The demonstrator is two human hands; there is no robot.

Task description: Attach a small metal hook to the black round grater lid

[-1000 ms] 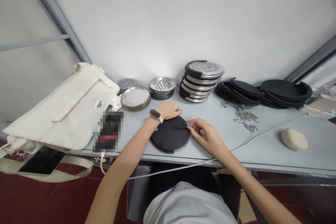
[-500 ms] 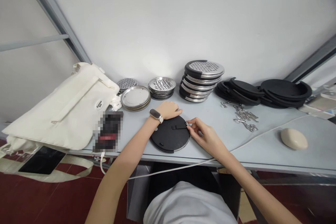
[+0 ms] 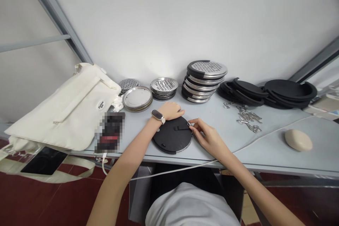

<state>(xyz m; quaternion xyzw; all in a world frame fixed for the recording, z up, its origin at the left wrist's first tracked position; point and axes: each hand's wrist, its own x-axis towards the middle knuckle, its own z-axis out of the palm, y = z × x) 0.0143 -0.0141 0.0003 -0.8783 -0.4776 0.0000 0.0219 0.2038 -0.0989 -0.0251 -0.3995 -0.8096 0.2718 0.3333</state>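
Left to right on my feed: white bag (image 3: 66, 113), left side; plain metal discs (image 3: 137, 97) and grater plates (image 3: 164, 85), just above center. Left hand (image 3: 172, 111) sits over the upper-left edge of the black disc (image 3: 172, 139), center frame, flat on the table (image 3: 265, 152); fingers loosely bent, can't tell whether they grip the rim. Right hand (image 3: 208, 135): narrow pinch on a small piece (image 3: 189, 124) at the disc's right edge, end of the dark strip (image 3: 181, 128); too small for me to identify. Versus 1 s ago: view drifted slightly, 2 hands and disc basically unmoved, so I'd judge the edge work at the same stage. Metal hooks (image 3: 249, 116), right of center; black holders (image 3: 288, 91), far right.
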